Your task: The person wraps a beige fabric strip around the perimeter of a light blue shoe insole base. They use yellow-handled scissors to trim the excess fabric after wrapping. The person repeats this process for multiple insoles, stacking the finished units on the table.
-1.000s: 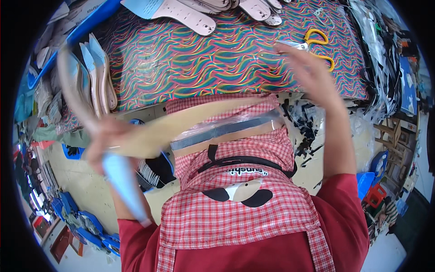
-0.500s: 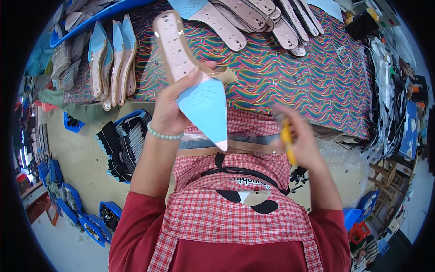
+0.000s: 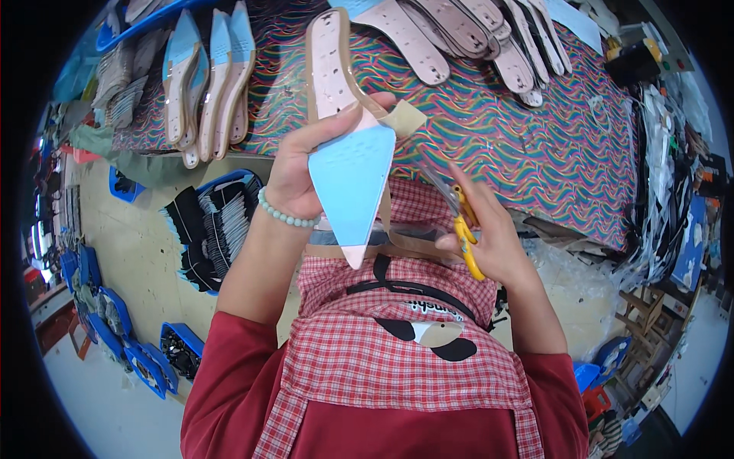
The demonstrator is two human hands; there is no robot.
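My left hand (image 3: 300,164) grips a pointed shoe insole (image 3: 352,180), pink with dark specks at the heel and light blue toward the toe. Its toe points down toward me and the heel away. A tan strip runs along the insole's edge, and a loose tan end (image 3: 407,118) sticks out on the right by my fingertips. My right hand (image 3: 495,239) is closed round yellow-handled scissors (image 3: 465,227). Their blurred blades point up and left, apart from the insole, below the loose strip end.
Several finished-looking insoles (image 3: 222,84) stand at the far left of the patterned table (image 3: 474,145); more pink insoles (image 3: 417,57) lie at the back. Bundled black pieces (image 3: 222,222) fill a bin below left. Clear plastic and strips (image 3: 657,161) hang off the right side.
The scissors have come up and left toward the strip, turning so the blades show. My left hand and the insole have shifted slightly right, the insole now more upright.
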